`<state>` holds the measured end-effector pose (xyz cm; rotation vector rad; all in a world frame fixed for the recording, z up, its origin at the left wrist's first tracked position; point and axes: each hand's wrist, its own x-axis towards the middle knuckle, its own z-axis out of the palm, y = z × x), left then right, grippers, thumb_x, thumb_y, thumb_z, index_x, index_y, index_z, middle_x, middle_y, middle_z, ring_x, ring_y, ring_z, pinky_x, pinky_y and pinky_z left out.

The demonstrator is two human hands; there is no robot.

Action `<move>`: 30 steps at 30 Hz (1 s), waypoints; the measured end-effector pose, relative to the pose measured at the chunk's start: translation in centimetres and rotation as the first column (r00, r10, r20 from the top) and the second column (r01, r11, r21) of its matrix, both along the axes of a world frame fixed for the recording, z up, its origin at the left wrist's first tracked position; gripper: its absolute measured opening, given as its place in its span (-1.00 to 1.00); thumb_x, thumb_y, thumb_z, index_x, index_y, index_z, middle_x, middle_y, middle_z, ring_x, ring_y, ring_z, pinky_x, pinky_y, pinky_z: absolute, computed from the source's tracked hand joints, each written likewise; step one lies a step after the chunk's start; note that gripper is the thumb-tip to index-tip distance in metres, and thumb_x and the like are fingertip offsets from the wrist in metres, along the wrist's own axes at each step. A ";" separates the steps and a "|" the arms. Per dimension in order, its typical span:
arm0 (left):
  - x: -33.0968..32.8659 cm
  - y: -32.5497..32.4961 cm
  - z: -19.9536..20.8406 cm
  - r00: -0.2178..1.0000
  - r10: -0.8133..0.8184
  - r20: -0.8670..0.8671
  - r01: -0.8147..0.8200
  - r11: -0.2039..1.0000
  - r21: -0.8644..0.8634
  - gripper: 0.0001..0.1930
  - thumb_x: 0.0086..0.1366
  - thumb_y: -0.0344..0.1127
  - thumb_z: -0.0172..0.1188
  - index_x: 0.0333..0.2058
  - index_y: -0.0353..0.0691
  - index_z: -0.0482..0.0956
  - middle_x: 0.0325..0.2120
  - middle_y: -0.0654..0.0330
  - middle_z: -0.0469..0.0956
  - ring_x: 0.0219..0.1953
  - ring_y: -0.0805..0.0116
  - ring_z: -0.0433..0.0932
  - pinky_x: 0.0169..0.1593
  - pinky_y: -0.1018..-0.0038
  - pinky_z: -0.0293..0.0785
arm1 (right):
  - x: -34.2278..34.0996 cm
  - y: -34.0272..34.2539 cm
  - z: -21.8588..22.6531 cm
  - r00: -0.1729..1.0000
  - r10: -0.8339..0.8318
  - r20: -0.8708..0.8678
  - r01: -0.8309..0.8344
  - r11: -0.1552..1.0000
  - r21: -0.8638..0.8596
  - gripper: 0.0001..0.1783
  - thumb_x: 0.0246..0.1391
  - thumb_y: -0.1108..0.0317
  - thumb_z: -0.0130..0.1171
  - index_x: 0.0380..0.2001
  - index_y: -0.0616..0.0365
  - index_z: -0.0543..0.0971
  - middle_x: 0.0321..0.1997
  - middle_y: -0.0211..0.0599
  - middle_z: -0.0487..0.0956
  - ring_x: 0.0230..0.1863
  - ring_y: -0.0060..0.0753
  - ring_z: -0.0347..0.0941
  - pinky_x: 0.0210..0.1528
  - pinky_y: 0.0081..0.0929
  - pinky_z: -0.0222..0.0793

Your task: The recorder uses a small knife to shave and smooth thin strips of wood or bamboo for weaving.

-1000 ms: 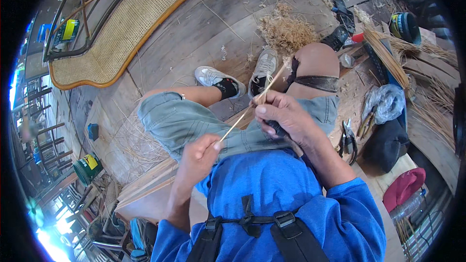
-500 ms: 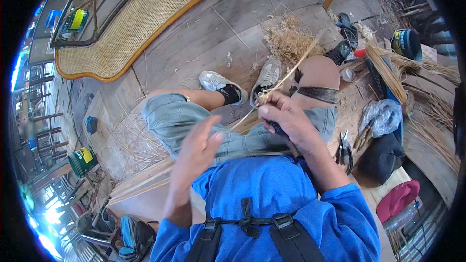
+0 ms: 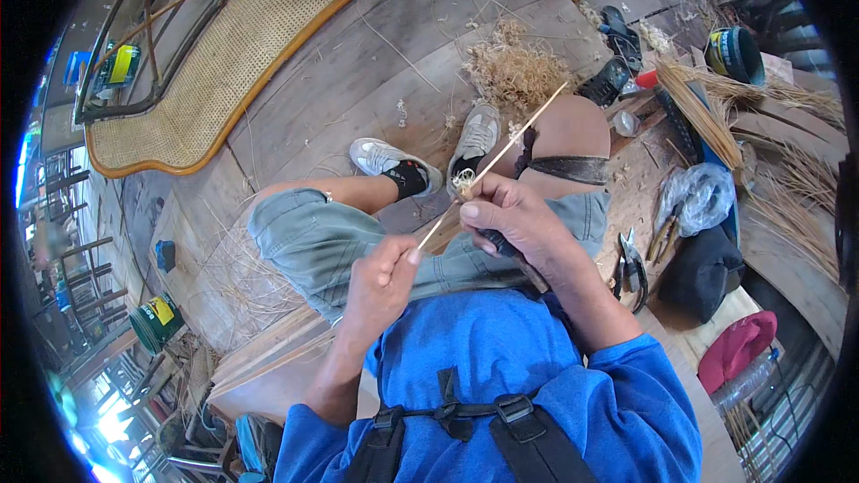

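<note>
A thin pale cane strip (image 3: 521, 132) runs slantwise across my lap. My left hand (image 3: 380, 282) is closed and pinches the strip's lower end. Higher up, my right hand (image 3: 512, 215) is closed around the strip, which passes between thumb and fingers and sticks out beyond them over my right knee. The same hand also holds a dark-handled tool (image 3: 503, 243); its working end is hidden by the fingers. Fine curled shavings (image 3: 463, 181) cling at the right fingertips.
A heap of shavings (image 3: 519, 72) lies beyond my shoes. To the right are cutting pliers (image 3: 632, 270), a clear plastic bag (image 3: 702, 197), a black cap (image 3: 702, 277) and a cane bundle (image 3: 702, 116). A woven cane panel (image 3: 259, 45) with a wooden rim stands far left.
My left hand, blurred and apart from the strip before, has closed on its lower end. The strip's far end has shifted left and down, and the whole view has shifted slightly.
</note>
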<state>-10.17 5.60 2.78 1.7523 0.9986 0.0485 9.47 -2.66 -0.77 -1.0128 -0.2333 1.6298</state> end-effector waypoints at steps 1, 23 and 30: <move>-1.1 0.0 0.1 1.000 -0.007 -0.005 0.007 1.000 -0.006 -0.86 0.25 -0.37 0.02 -0.31 -0.31 0.46 -0.61 0.13 0.45 -0.55 0.50 0.40 -0.44 0.50 0.34 | 0.3 0.0 -0.1 1.000 -0.016 -0.001 0.016 1.000 0.001 -0.72 0.02 0.26 0.18 -0.37 0.22 0.38 -0.55 -0.42 0.41 -0.67 -0.68 0.27 -0.68 -0.74 0.15; -3.9 1.3 -0.5 0.879 0.474 -0.052 -0.474 0.857 -0.203 -0.84 0.24 -0.28 0.02 -0.35 -0.25 0.48 -0.67 0.44 0.27 -0.65 0.69 0.19 -0.61 0.69 0.08 | 2.2 -0.5 1.4 0.937 0.125 0.327 -0.070 0.982 -0.175 -0.72 -0.03 0.24 0.16 -0.27 0.17 0.46 -0.55 -0.43 0.47 -0.66 -0.67 0.28 -0.65 -0.69 0.18; -0.8 0.9 -1.1 0.980 0.175 0.098 -0.147 0.958 -0.246 -0.87 0.26 -0.35 0.03 -0.36 -0.30 0.47 -0.62 0.42 0.31 -0.53 0.69 0.21 -0.48 0.67 0.17 | -1.8 0.6 0.6 0.990 0.078 -0.119 -0.067 0.993 0.097 -0.58 0.05 0.24 0.14 -0.08 0.25 0.37 -0.56 -0.36 0.42 -0.67 -0.63 0.25 -0.63 -0.71 0.17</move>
